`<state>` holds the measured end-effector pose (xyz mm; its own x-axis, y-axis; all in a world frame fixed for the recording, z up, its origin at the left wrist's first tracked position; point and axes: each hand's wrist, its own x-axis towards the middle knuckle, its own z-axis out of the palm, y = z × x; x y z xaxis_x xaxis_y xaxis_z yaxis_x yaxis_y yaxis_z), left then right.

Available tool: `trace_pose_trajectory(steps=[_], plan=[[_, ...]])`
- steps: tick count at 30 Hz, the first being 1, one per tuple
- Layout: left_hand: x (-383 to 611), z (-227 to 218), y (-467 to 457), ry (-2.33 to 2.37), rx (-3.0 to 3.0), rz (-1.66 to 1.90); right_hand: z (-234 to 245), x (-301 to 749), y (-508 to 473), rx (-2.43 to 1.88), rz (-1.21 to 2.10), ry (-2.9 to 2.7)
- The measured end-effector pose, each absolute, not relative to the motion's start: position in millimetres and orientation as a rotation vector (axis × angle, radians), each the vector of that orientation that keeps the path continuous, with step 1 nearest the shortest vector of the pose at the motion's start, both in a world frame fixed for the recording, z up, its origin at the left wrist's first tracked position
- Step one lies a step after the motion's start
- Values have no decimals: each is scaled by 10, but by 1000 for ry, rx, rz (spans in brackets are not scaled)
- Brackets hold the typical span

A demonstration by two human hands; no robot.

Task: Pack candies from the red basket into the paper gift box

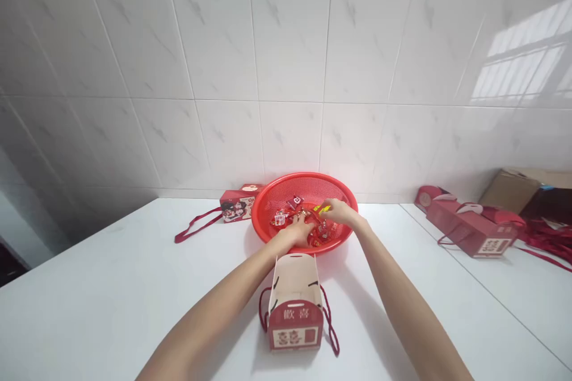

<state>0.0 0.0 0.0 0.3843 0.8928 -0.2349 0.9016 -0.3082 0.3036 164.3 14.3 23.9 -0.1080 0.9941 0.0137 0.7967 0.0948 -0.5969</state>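
Both hands in red plastic basket (286, 190) at back of white worktop (89, 286), against tiled wall. Left hand (298, 232) palm-down on wrapped sweets (281, 218), fingers buried in the pile; can't tell if closed on anything. Right hand (338, 211) pinching a small yellow wrapper (324, 209). Individual sweets too small to make out. Open gift box (295, 303) with cord handles just in front of basket, between forearms. Closed gift box (236, 205) left of basket. Stack of boxes (469, 226) far right, partly cut off. Left and near worktop bare.
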Motion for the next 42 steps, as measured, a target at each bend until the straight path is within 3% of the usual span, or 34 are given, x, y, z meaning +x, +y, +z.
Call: trace_pose_trajectory(steps=[6, 16, 22, 27, 33, 42], plan=[[14, -64, -47, 1823, 2160, 33, 50, 1531, 159, -1913, 656, -2218], [-88, -178, 198, 1629, 2204, 256, -45, 1510, 40, -1808, 559, -2356], [-96, -203, 393, 1475, 2060, 529, -185, 1531, 113, -1661, 646, -2138], [-68, -293, 438, 1123, 1525, 952, -444, 1553, 240, -1546, 792, -1794], [-91, -344, 352, 862, 1277, 934, -480, 1587, 255, -1343, 1079, -1483], [-69, -482, 362, 860, 1192, 1138, -338, 1467, 138, -1200, 1287, -1339]])
